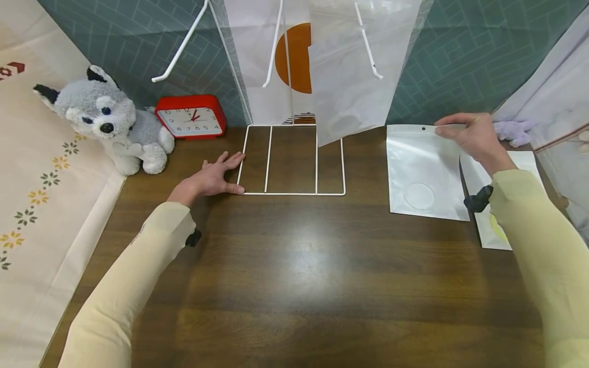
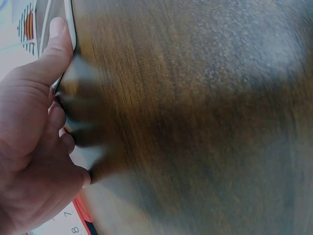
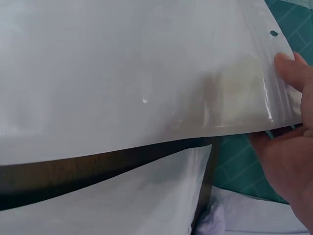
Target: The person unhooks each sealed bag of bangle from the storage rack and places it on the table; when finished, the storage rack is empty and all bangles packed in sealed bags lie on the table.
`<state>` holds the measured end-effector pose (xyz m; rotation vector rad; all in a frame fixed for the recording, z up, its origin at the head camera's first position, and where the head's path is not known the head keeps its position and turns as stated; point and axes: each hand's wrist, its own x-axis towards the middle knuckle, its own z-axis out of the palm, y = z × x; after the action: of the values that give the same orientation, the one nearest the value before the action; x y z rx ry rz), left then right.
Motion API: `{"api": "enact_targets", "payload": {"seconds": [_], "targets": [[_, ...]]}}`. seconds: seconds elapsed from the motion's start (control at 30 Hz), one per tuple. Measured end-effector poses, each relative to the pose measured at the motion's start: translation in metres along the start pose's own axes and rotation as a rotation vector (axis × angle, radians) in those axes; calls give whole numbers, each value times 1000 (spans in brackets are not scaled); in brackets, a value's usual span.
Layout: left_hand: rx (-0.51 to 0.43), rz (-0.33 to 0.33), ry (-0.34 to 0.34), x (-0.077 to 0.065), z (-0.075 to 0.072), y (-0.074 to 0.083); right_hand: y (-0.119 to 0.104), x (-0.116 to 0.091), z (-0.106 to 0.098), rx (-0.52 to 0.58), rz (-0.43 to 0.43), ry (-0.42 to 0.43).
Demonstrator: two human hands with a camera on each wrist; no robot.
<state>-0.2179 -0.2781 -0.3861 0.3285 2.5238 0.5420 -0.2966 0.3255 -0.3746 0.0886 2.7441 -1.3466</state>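
A white wire rack (image 1: 294,194) stands against the green patterned backdrop, its base flat on the table and three hooks jutting forward above. My left hand (image 1: 209,176) rests on the left side of that base with fingers spread and thumb at the front corner; the left wrist view shows the thumb (image 2: 57,46) along the wire. At the right, my right hand (image 1: 476,135) pinches the top edge of a white plastic pouch (image 1: 425,168), beside its punched hole. This pouch has a round mark low on its front. A second white pouch (image 1: 488,217) lies partly under my right forearm.
A pale translucent pouch (image 1: 354,97) hangs at the rack's right side, partly covering an orange-printed panel (image 1: 294,61). To the left are a red clock (image 1: 190,116) and a plush husky (image 1: 110,120). A small purple plush (image 1: 513,133) sits beyond my right hand.
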Motion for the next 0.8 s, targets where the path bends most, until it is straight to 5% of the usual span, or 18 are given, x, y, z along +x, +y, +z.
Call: {"api": "enact_targets", "payload": {"seconds": [0.37,0.6,0.8], "targets": [[2,-5,6,0,1,0,0,7,11,-251,-113,54],[-14,-10,3,-1,0,2,-2,13,16,-382,-293,80],[-10,-12,4,-1,1,2,-6,16,19,-473,-299,84]]}}
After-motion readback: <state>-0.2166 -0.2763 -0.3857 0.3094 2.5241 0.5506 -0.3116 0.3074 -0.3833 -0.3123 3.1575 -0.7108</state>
